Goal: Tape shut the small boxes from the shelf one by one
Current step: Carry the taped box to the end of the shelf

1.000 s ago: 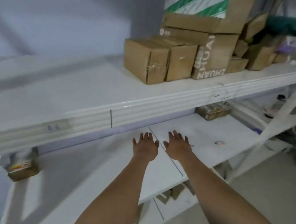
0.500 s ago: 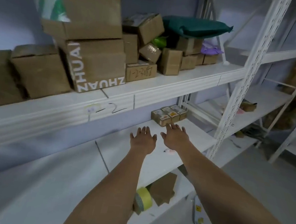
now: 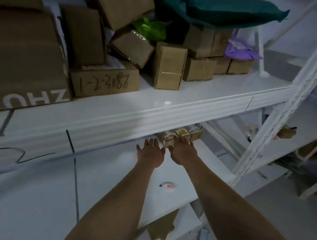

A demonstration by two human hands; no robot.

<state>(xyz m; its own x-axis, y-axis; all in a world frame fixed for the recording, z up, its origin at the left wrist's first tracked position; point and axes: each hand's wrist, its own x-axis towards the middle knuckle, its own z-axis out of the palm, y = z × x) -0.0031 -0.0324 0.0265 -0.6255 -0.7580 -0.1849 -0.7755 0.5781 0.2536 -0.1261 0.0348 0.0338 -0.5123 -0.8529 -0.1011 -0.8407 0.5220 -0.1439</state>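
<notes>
Low in the frame both forearms stretch forward. At centre the left hand point(image 3: 151, 154) and right hand point(image 3: 182, 151), fingers spread and holding nothing, have closed on the small boxes point(image 3: 180, 136) tucked under the upper shelf point(image 3: 154, 109); picking one up looks next.

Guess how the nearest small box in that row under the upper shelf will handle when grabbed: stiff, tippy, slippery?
The small box looks like squat cardboard, so probably stiff and light. It sits flat on the lower shelf, so it is unlikely to roll or tip. It seems to adjoin the neighbouring box, which may get dragged along.
</notes>
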